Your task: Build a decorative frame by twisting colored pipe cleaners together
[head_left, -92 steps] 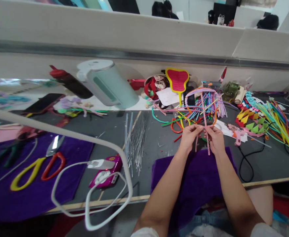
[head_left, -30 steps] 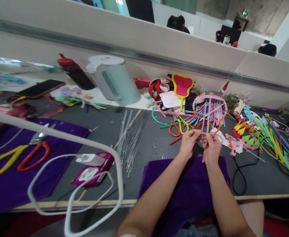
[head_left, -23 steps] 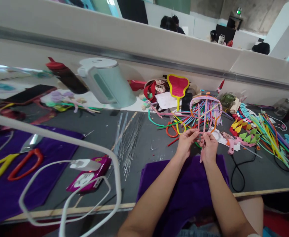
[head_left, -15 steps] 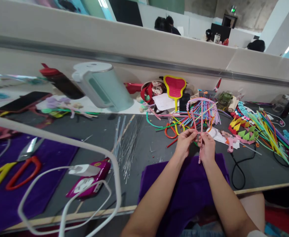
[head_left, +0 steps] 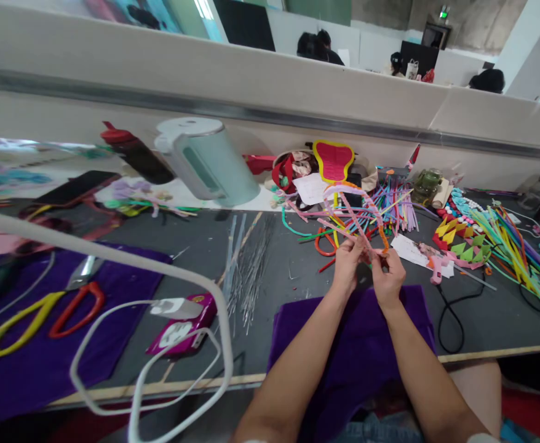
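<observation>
Between my hands is a looped frame of fuzzy pipe cleaners [head_left: 353,216], pink and lilac with an orange stretch on its right side. My left hand [head_left: 346,266] pinches the pink strands at the lower left of the loop. Close beside it, my right hand [head_left: 389,277] has its fingers closed on the lower right part, just under the orange stretch. The fingers hide where the strands meet. Below both hands a purple cloth [head_left: 390,332] covers my lap and the table edge. Red-handled scissors [head_left: 326,245] lie partly covered left of the frame.
Behind the frame lies a heap of coloured pipe cleaners [head_left: 399,206], with another bundle [head_left: 512,240] to the right. A pink glue gun [head_left: 436,269] trails a black cord. Left stand a pale blue kettle [head_left: 224,163] and large scissors [head_left: 77,307]; a white cable [head_left: 221,307] loops in front.
The pipe-cleaner frame has turned and tilted to the left, showing its orange side. My hands have shifted their grip on it. The whole view has swung slightly left.
</observation>
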{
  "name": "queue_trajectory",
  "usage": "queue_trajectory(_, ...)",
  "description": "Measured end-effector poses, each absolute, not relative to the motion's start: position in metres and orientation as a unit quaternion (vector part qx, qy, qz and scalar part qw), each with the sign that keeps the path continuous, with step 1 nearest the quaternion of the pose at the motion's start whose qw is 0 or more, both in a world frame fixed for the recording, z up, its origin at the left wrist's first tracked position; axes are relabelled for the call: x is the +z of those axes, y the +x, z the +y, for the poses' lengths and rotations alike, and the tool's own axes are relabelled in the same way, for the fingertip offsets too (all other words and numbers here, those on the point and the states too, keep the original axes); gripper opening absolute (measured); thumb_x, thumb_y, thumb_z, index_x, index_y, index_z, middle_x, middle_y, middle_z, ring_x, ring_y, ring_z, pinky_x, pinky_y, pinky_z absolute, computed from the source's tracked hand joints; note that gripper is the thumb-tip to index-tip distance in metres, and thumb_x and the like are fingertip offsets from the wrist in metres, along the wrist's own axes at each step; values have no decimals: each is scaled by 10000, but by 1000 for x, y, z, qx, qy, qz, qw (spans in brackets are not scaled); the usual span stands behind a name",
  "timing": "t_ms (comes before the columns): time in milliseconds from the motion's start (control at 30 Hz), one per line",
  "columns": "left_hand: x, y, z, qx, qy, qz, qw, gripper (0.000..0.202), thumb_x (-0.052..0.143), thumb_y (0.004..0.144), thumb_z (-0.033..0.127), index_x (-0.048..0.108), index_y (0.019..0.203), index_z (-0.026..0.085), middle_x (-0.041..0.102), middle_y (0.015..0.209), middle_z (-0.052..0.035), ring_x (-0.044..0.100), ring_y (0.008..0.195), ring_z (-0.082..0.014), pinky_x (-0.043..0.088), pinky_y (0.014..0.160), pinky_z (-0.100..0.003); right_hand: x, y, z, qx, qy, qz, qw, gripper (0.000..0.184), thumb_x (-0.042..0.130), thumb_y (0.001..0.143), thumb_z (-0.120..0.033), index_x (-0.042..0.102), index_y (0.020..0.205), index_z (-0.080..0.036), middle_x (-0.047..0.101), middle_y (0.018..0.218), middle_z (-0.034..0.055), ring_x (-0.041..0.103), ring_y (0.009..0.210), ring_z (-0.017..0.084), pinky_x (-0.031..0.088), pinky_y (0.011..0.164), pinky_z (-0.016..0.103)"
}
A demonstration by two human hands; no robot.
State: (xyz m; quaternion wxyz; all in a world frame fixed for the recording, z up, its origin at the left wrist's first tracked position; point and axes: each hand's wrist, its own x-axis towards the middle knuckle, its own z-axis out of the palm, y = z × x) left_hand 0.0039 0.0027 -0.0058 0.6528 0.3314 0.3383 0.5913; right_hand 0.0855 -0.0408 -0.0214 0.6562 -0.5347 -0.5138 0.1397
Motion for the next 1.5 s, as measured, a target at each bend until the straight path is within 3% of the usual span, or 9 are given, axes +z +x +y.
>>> queue_trajectory(133, -5, 3, 2, 599, 310, 363, 643, 482, 673, 649, 608, 502, 603, 160, 493, 520, 33, 454, 447, -70, 397, 485, -212, -23, 86, -41, 118, -528, -544, 642, 149, 578, 837, -338, 660, 779, -227, 579, 724, 26, 512, 672, 154, 420, 667, 283)
queue_trajectory(367, -7, 4, 3, 578, 328, 389, 638, 238, 597, 687, 380, 587, 665, 144, 584, 596, 0, 495, 451, -87, 386, 430, -202, -24, 90, -40, 87, -535, -549, 636, 168, 564, 847, -344, 650, 761, -229, 558, 709, 27, 499, 689, 163, 410, 696, 298)
queue_trajectory(533, -7, 4, 2, 526, 316, 353, 706, 229, 642, 674, 341, 642, 713, 115, 588, 593, -4, 490, 444, -87, 406, 419, -213, -20, 92, -41, 98, -536, -508, 667, 138, 576, 842, -319, 642, 780, -215, 582, 730, 20, 539, 698, 151, 438, 697, 285)
queue_trajectory(667, -5, 3, 0, 517, 293, 316, 740, 248, 713, 653, 334, 657, 745, 111, 627, 640, -15, 518, 488, -79, 430, 466, -210, -18, 89, -39, 167, -538, -422, 710, 173, 617, 802, -369, 632, 787, -197, 620, 728, 5, 553, 614, 121, 464, 606, 248)
queue_trajectory(800, -4, 4, -1, 520, 286, 301, 746, 245, 748, 647, 304, 661, 753, 101, 626, 642, -8, 524, 505, -65, 423, 484, -192, -20, 88, -33, 279, -514, -321, 745, 273, 674, 731, -421, 610, 803, -166, 625, 666, -18, 498, 483, 82, 414, 455, 212)
queue_trajectory(1067, 1, 10, -7, 530, 284, 269, 752, 277, 793, 621, 299, 643, 746, 103, 608, 632, -1, 512, 499, -59, 405, 460, -179, -8, 88, -32, 455, -410, -209, 763, 289, 743, 666, -386, 577, 730, -157, 599, 576, -37, 483, 428, 59, 354, 379, 177)
queue_trajectory(1333, -10, 11, -4, 465, 208, 310, 803, 342, 806, 619, 355, 573, 687, 114, 508, 531, 48, 392, 383, -13, 305, 360, -138, -14, 90, -30, 349, -459, -262, 774, 290, 720, 697, -404, 592, 772, -154, 605, 622, -28, 465, 433, 55, 378, 402, 191)
queue_trajectory(1500, -9, 4, 2, 463, 132, 277, 832, 305, 823, 595, 238, 553, 668, 117, 520, 541, 50, 405, 393, 2, 326, 373, -110, -20, 88, -35, 273, -494, -376, 735, 248, 666, 757, -396, 633, 817, -158, 617, 683, -6, 515, 499, 79, 430, 454, 209)
